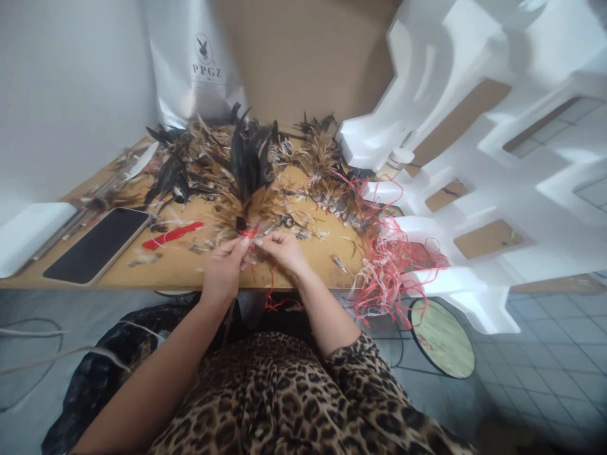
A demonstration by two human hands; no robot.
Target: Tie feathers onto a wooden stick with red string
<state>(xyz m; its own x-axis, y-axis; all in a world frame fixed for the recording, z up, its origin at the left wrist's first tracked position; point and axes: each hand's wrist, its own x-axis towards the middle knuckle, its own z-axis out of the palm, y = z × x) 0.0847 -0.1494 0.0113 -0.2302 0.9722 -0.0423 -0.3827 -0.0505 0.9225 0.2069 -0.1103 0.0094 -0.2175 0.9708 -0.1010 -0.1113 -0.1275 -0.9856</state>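
My left hand (226,264) is closed, with thumb and fingers pinching the base of a feather bundle (251,158). Tall black feathers rise from its middle and shorter brown ones fan out around them. Red string (248,232) circles the bundle's base at my fingertips. Just to the right, my right hand (284,251) is closed in a pinch at the red string, its fingertips close to those of the left. Beyond it lies a small pair of dark-handled scissors (288,221). A flat red strip (173,235) rests left of my hands.
A phone (97,246) and a white box (33,237) lie at the left. Loose feathers (208,142) cover the table's back. Tangled red string (379,278) hangs over the right edge beside white foam (455,170). A white-capped bottle (396,163) and a silver bag (190,76) stand behind.
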